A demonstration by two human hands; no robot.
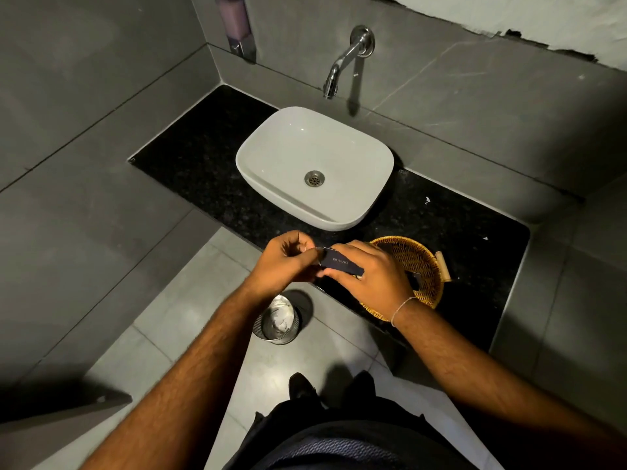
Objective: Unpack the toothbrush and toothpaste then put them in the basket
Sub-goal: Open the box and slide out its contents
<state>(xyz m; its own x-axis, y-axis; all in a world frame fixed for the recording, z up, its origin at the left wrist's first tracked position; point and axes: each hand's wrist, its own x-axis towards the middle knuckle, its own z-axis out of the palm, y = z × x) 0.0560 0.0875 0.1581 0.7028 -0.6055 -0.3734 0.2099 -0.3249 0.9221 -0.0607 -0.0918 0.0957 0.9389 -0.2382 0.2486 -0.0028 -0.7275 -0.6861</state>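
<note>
A dark blue dental kit box [339,263] with pale lettering is held above the front edge of the black counter [190,157]. My right hand [371,273] grips its body. My left hand [288,262] pinches the left end of the box, where a flap shows. The woven yellow basket [419,262] stands on the counter right behind my right hand, partly hidden by it. A dark item lies inside the basket. Toothbrush and toothpaste are not visible.
A white basin [271,154] sits on the counter under a chrome wall tap [342,62]. A metal mesh bin [277,322] stands on the tiled floor below my hands. A soap dispenser [235,22] hangs on the wall at top left. My shoes [302,385] are near the counter.
</note>
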